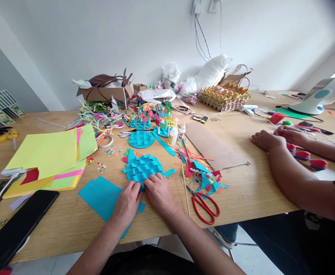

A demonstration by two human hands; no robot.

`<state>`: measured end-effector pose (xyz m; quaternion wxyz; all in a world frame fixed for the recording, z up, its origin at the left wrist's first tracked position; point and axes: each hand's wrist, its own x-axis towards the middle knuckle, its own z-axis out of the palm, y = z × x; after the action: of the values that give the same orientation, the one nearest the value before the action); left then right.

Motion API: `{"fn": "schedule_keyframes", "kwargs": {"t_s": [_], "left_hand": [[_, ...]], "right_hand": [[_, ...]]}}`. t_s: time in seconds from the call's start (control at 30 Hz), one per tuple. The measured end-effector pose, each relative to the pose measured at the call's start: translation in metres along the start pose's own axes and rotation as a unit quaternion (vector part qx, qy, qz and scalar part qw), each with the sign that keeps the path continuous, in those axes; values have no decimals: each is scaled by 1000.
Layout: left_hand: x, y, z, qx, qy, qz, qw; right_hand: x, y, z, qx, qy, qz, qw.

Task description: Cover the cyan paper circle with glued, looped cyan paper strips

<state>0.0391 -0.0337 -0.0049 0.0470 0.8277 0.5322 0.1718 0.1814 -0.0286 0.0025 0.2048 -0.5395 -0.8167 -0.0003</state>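
Note:
A blue woven paper piece [144, 168] with raised wavy strips lies on the table in front of me. At its near edge, my left hand [127, 202] has thumb and fingers closed on the paper. Beside it, almost touching, my right hand [160, 194] also grips that edge with curled fingers; the fingertips are partly hidden. Flat blue paper sheets [101, 196] lie under and left of my left hand. A finished-looking blue woven disc [141, 139] rests just beyond. Red-handled scissors [204, 206] and a thin wooden stick [185, 191] lie right of my right hand.
Coloured paper sheets [44, 152] and a black phone [26, 225] lie left. Paper scraps [204, 177], glue bottles [173, 135] and cardboard [216, 145] are to the right. Egg trays [224, 95] stand behind. Another person's hands [269, 140] rest at the far right near red-and-blue pieces [318, 164].

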Motion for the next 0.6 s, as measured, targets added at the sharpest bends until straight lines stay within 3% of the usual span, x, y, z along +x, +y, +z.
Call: {"fn": "schedule_keyframes", "kwargs": {"t_s": [0.3,0.6], "left_hand": [[2,-3,2,-13,-12,7,1000],[-4,-10,1,-16,21,46,999]], "right_hand": [[0,-3,0,-7,-8,17,1000],[1,-6,-3,-24,-9,36,999]]}}
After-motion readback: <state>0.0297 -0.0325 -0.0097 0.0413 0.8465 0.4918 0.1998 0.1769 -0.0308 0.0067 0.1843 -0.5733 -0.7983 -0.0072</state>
